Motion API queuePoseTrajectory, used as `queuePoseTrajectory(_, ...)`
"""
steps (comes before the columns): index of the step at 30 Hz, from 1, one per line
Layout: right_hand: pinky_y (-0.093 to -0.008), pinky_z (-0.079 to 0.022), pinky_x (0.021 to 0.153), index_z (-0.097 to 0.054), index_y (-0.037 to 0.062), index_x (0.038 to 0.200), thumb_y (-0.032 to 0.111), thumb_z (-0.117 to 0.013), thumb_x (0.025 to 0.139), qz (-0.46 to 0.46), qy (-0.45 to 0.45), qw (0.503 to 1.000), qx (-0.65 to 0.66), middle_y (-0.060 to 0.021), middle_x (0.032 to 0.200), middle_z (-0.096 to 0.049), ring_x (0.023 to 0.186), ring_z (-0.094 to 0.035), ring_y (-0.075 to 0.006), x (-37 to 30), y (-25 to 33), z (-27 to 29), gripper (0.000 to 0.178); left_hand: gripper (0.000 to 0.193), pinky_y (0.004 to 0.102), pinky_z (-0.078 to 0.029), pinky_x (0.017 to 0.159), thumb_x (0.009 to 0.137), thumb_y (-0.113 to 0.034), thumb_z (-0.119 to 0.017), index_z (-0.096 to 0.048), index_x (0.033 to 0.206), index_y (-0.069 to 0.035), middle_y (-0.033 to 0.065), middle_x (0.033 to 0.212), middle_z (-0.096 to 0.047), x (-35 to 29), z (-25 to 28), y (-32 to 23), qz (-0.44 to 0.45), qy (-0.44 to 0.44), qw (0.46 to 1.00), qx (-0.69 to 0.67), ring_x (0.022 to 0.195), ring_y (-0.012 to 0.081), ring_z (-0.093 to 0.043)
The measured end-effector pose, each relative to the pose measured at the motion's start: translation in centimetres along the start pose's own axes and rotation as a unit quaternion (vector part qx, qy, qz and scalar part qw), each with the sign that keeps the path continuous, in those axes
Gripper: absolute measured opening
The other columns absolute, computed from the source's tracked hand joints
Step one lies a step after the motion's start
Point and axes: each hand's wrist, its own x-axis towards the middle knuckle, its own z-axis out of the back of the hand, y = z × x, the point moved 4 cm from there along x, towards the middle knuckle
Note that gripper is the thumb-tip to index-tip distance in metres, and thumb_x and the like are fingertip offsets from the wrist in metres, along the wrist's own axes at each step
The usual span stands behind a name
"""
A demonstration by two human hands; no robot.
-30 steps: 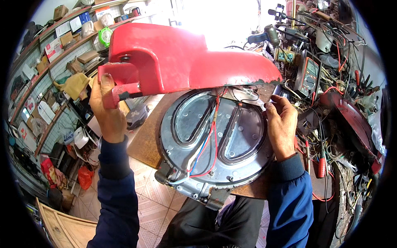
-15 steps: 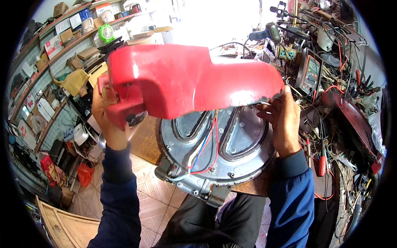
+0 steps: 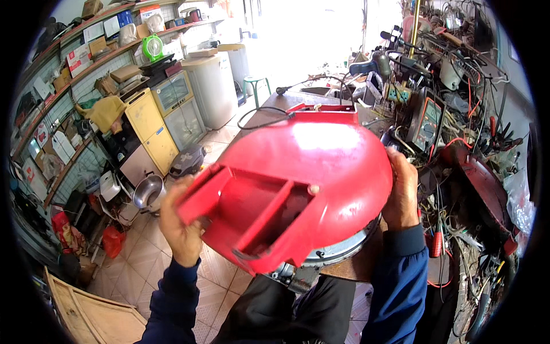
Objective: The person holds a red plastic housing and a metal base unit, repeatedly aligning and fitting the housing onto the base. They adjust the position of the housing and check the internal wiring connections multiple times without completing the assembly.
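Okay, left hand (image 3: 182,226) clamped on the near-left corner of a glossy red rounded shell (image 3: 303,157), fingers wrapped on its boxy bracket end; right hand (image 3: 402,192) against the opposite rim, its fingertips hidden, so can't tell if it pinches or only presses. Shell sits between both hands, over a round grey metal plate (image 3: 346,245) peeking out left of and nearer than the right hand; contact between them can't be made out. Brown wooden table (image 3: 350,268) under the plate. Dark grey multimeter (image 3: 425,121) just beyond the right hand. Risks, my guess: shell could slip or swing if the right hand is only pressing; rim could scrape or land off-line on the plate since the shell blocks the view; anything hidden underneath could get pinched.
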Motion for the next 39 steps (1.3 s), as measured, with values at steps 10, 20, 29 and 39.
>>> queuePoseTrajectory(10,-0.0227,-0.049,0.062,-0.067,-0.0093,0.102,0.029,-0.066,0.096,-0.035,-0.057,0.989,-0.129,-0.0082,0.087,-0.071,0.068,-0.063,-0.0095,0.1,-0.2,0.8,0.039,0.057,0.0428,-0.044,0.108,0.087,-0.033,-0.077,-0.056,0.129,-0.002,0.0192,0.136,-0.054,0.8,2.2,0.4,0.154,0.241,0.947,-0.150,0.131,0.0321,-0.051)
queuePoseTrajectory(20,-0.0287,-0.051,0.069,-0.072,-0.0113,0.099,0.035,-0.067,0.092,0.013,-0.101,0.936,-0.336,-0.0120,0.082,-0.072,0.074,-0.064,-0.0135,0.5,0.0,2.0,0.047,0.065,0.0295,-0.041,0.104,0.099,-0.039,-0.062,-0.047,0.138,0.011,0.0149,0.130,-0.058,9.9,-5.6,8.2,0.257,0.286,0.917,0.109,0.121,0.0191,-0.053)
queuePoseTrajectory(29,-0.0335,-0.052,0.079,-0.071,-0.0100,0.104,0.044,-0.065,0.088,0.019,-0.094,0.910,-0.404,-0.0197,0.090,-0.074,0.084,-0.069,-0.0213,0.2,0.6,1.6,0.056,0.046,0.0272,-0.049,0.089,0.100,-0.033,-0.060,-0.060,0.125,0.005,0.0060,0.112,-0.066,10.7,-6.2,10.3,0.284,0.248,0.923,0.084,0.100,0.0132,-0.061)
queuePoseTrajectory(39,-0.0393,-0.053,0.086,-0.069,-0.0094,0.109,0.047,-0.063,0.086,0.032,-0.106,0.875,-0.471,-0.0287,0.098,-0.071,0.095,-0.071,-0.0349,0.2,0.3,2.4,0.061,0.033,0.0289,-0.053,0.090,0.102,-0.029,-0.055,-0.063,0.117,0.000,0.0077,0.112,-0.069,11.8,-7.9,12.1,0.381,0.222,0.884,-0.158,0.099,0.0143,-0.066)
